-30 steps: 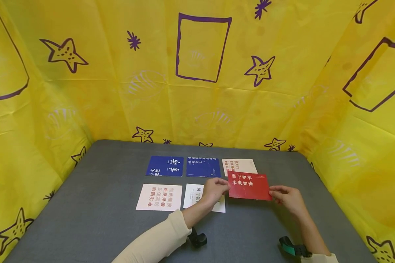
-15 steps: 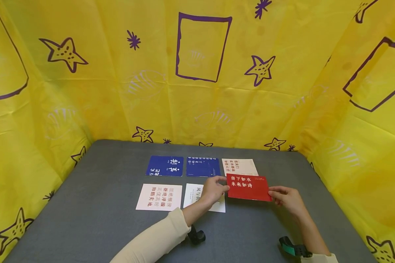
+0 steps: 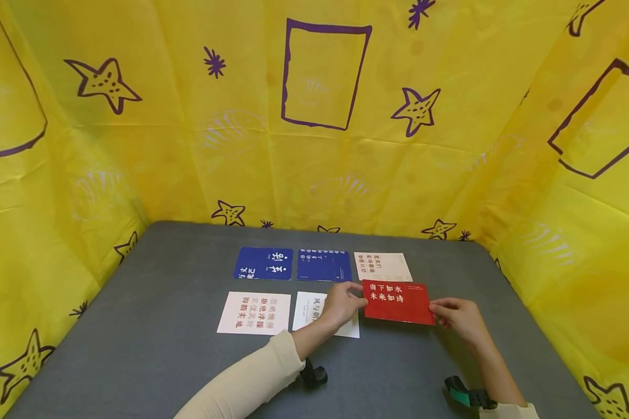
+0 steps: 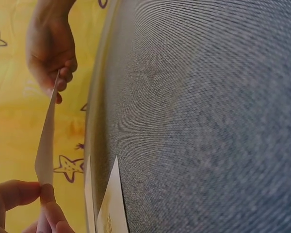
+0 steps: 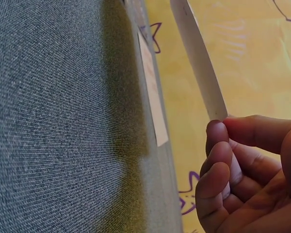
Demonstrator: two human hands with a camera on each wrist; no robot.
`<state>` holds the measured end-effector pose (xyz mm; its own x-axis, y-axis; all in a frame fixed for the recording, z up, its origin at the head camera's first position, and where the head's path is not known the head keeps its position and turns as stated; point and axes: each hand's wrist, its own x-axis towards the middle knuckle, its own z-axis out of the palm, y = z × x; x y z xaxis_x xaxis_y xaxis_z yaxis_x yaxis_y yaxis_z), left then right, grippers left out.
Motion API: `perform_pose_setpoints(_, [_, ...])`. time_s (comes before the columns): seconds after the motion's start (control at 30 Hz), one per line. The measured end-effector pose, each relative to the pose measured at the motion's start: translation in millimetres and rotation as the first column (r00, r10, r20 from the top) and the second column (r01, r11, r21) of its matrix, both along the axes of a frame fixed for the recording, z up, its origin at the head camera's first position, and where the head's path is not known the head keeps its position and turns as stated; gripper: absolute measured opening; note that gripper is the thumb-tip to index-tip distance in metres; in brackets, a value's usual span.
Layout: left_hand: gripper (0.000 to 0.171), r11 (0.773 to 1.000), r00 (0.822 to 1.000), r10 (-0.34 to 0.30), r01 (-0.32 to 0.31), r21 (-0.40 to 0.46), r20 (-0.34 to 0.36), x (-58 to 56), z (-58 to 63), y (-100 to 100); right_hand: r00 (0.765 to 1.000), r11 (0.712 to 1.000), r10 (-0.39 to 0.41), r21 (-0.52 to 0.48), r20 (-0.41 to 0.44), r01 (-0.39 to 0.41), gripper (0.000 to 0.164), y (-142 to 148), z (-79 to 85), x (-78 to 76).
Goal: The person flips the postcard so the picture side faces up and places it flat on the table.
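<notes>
A red card (image 3: 398, 308) with white Chinese characters is held up above the table between both hands. My left hand (image 3: 339, 304) pinches its left edge between thumb and fingers, and my right hand (image 3: 458, 317) pinches its right edge. Both wrist views show the card's pale underside apart from the table surface. Below my left hand lies a white card (image 3: 306, 311) with dark writing, partly hidden by that hand. Just behind the red card is a cream card (image 3: 382, 265) with red-brown characters, flat on the table.
Two blue cards, a left one (image 3: 262, 264) and a right one (image 3: 324, 266), lie in the back row. A pale pink card (image 3: 254, 314) lies in the front row at left. The grey table (image 3: 136, 349) is enclosed by yellow patterned cloth (image 3: 188, 169).
The red card has come slightly down and nearer, uncovering a little more of the cream card. Both hands keep their pinch on it.
</notes>
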<state>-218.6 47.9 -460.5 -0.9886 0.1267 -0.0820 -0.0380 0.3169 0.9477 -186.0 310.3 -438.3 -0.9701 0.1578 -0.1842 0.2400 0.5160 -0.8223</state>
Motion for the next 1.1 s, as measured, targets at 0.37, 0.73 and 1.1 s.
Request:
perform_pose_setpoints(0.37, [0.037, 0.994, 0.999, -0.044, 0.042, -0.105, -0.019, 3.6, -0.3, -0.4, 1.000, 0.999, 0.030, 0.030, -0.004, -0.030, 0.029, 0.5, -4.5, -1.4])
perform_pose_setpoints(0.73, [0.039, 0.973, 0.996, -0.080, 0.071, -0.219, -0.034, 4.3, -0.2, -1.6, 0.999, 0.998, 0.050, 0.046, 0.002, -0.050, 0.026, -1.2, -4.6, -2.3])
perform_pose_setpoints(1.1, [0.039, 0.958, 0.994, -0.111, 0.104, -0.267, -0.012, 6.5, 0.2, 0.1, 0.998, 0.993, 0.059, 0.103, 0.006, -0.060, 0.026, 1.7, -7.0, -4.5])
